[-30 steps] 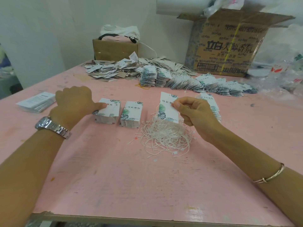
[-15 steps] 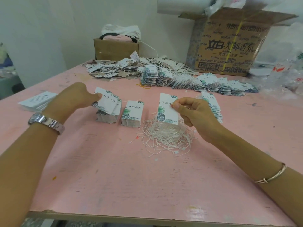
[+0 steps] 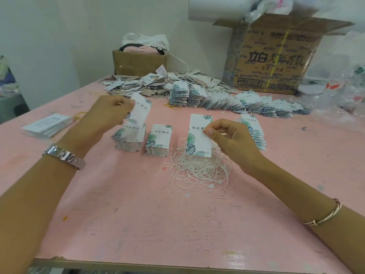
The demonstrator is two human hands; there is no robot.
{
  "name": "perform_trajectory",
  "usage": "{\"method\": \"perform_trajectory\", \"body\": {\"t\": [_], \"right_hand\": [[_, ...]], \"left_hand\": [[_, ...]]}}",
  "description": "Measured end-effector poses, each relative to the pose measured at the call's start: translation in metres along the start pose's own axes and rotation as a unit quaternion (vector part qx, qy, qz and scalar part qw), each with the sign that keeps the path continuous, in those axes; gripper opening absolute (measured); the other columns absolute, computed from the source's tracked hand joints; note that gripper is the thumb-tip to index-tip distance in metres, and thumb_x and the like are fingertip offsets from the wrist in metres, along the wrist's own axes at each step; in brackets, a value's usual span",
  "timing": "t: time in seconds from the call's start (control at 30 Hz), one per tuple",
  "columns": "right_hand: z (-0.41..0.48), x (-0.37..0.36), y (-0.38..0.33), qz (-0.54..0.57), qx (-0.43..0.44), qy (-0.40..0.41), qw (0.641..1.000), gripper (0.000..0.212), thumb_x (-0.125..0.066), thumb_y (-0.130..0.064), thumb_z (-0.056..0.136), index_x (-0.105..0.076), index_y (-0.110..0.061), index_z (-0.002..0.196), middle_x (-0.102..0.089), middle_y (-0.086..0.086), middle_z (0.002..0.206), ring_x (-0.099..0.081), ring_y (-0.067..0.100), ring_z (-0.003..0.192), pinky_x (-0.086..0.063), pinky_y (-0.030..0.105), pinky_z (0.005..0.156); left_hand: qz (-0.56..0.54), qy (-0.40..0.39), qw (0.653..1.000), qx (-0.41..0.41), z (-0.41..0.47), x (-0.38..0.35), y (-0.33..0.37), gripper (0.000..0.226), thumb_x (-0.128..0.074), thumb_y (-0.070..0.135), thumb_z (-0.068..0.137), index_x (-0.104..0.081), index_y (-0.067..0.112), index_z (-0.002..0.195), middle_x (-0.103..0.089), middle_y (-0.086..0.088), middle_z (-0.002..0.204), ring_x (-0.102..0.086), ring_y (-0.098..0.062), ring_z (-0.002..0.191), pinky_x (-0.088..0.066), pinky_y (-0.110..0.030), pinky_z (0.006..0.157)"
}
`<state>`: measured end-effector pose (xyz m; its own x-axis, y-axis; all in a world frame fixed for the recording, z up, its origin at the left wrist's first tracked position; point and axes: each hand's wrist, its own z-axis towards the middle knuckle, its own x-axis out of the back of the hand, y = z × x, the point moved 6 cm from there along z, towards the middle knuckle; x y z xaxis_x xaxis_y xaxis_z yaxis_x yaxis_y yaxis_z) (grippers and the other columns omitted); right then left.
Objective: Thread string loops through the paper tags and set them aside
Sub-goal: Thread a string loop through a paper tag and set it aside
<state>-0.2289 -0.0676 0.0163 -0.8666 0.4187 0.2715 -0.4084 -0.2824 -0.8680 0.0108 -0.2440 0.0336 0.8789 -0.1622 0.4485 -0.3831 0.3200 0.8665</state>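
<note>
Two tags are in the air. The left hand (image 3: 110,113) pinches one tag (image 3: 141,113), a slim glossy rectangle blurred with motion, above the left stack (image 3: 128,143). The right hand (image 3: 231,141) pinches the other tag (image 3: 199,141) between thumb and forefinger, upright over the strings (image 3: 199,171), a loose tangle of thin white loops on the scuffed pink table (image 3: 158,224).

Two squared stacks of leaf-printed paper sit side by side, the middle stack (image 3: 158,143) just right of the left one. A third, the fanned stack (image 3: 254,131), lies behind the right hand. Far back runs an overlapping row (image 3: 237,103) beside a scattered heap (image 3: 138,86). Two brown cardboard boxes stand beyond: a small box (image 3: 138,64) and a printed big box (image 3: 276,62). One pile of white cards (image 3: 47,125) lies far left.
</note>
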Motion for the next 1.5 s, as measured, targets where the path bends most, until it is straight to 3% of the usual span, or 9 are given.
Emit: {"method": "perform_trajectory", "body": {"t": [0.07, 0.13, 0.33, 0.63, 0.93, 1.1, 1.23, 1.33, 1.5], "right_hand": [[0.000, 0.000, -0.002, -0.043, 0.024, 0.006, 0.999, 0.005, -0.067, -0.012, 0.091, -0.068, -0.013, 0.086, -0.068, -0.006, 0.082, -0.059, 0.002, 0.057, -0.047, 0.016, 0.057], [-0.001, 0.000, -0.002, -0.090, 0.031, 0.007, 0.995, 0.006, -0.067, -0.017, 0.092, -0.068, -0.020, 0.086, -0.069, -0.015, 0.080, -0.051, 0.026, 0.052, -0.045, 0.032, 0.051], [-0.004, -0.002, -0.007, -0.095, 0.061, 0.007, 0.994, 0.008, -0.064, -0.015, 0.094, -0.067, -0.018, 0.088, -0.061, -0.018, 0.063, -0.032, 0.005, 0.037, -0.025, 0.013, 0.041], [-0.012, -0.010, -0.020, -0.104, 0.128, 0.008, 0.986, 0.010, -0.060, -0.014, 0.097, -0.062, -0.022, 0.090, -0.065, 0.000, 0.078, -0.043, 0.002, 0.045, -0.029, 0.015, 0.046], [-0.016, -0.013, -0.023, -0.120, 0.150, -0.007, 0.981, 0.006, -0.060, -0.013, 0.097, -0.061, -0.017, 0.093, -0.060, -0.001, 0.073, -0.038, 0.004, 0.044, -0.026, 0.014, 0.045], [-0.019, -0.017, -0.027, -0.110, 0.161, -0.012, 0.981, 0.006, -0.059, -0.009, 0.097, -0.061, -0.014, 0.094, -0.060, -0.008, 0.073, -0.038, 0.003, 0.044, -0.026, 0.011, 0.046], [-0.019, -0.019, -0.027, -0.080, 0.166, -0.015, 0.983, 0.007, -0.057, -0.014, 0.098, -0.060, -0.019, 0.095, -0.062, -0.019, 0.075, -0.036, 0.003, 0.044, -0.027, 0.016, 0.045], [-0.015, -0.009, -0.029, -0.031, 0.161, 0.031, 0.986, 0.013, -0.052, -0.019, 0.101, -0.056, -0.030, 0.095, -0.068, -0.009, 0.082, -0.026, 0.019, 0.043, -0.024, 0.032, 0.040], [-0.005, 0.004, -0.020, 0.041, 0.090, 0.049, 0.994, 0.008, -0.061, -0.016, 0.096, -0.062, -0.022, 0.091, -0.063, -0.004, 0.086, -0.027, 0.015, 0.044, -0.021, 0.025, 0.041]], "left_hand": [[-0.064, -0.044, 0.997, -0.004, -0.010, -0.018, 0.010, 0.019, -0.058, 0.034, 0.097, -0.065, 0.025, 0.083, -0.055, 0.011, 0.060, -0.045, -0.004, 0.045, -0.035, -0.018, 0.046], [-0.127, -0.092, 0.988, -0.019, -0.019, -0.038, 0.019, 0.017, -0.059, 0.029, 0.098, -0.064, 0.023, 0.082, -0.049, 0.017, 0.049, -0.039, -0.001, 0.037, -0.032, -0.012, 0.039], [-0.156, -0.196, 0.966, -0.061, -0.049, -0.083, 0.028, 0.023, -0.065, 0.035, 0.090, -0.064, 0.013, 0.083, -0.069, -0.001, 0.060, -0.060, -0.008, 0.042, -0.037, -0.016, 0.033], [-0.134, -0.148, 0.977, -0.080, -0.061, -0.098, 0.027, 0.036, -0.063, 0.041, 0.092, -0.058, 0.011, 0.073, -0.057, -0.001, 0.048, -0.059, -0.025, 0.051, -0.036, -0.019, 0.036], [0.013, -0.058, 0.974, -0.219, -0.078, -0.088, 0.048, 0.038, -0.058, 0.042, 0.095, -0.058, 0.011, 0.074, -0.062, -0.002, 0.061, -0.047, -0.007, 0.052, -0.040, -0.026, 0.056], [-0.128, -0.102, 0.974, -0.154, -0.079, -0.094, 0.048, 0.040, -0.049, 0.039, 0.100, -0.061, 0.002, 0.091, -0.059, -0.010, 0.070, -0.051, -0.013, 0.065, -0.043, -0.035, 0.063], [-0.231, -0.110, 0.961, -0.107, -0.078, -0.098, 0.046, 0.022, -0.052, 0.027, 0.100, -0.068, 0.015, 0.090, -0.071, 0.009, 0.075, -0.063, -0.001, 0.067, -0.050, -0.016, 0.062], [-0.226, -0.111, 0.961, -0.113, -0.078, -0.097, 0.046, 0.019, -0.052, 0.028, 0.101, -0.067, 0.021, 0.093, -0.073, 0.011, 0.082, -0.066, 0.000, 0.072, -0.053, -0.016, 0.065], [-0.191, -0.143, 0.960, -0.147, -0.086, -0.102, 0.051, 0.024, -0.048, 0.024, 0.102, -0.062, 0.004, 0.104, -0.069, 0.006, 0.088, -0.059, -0.001, 0.069, -0.046, -0.019, 0.064]]}}
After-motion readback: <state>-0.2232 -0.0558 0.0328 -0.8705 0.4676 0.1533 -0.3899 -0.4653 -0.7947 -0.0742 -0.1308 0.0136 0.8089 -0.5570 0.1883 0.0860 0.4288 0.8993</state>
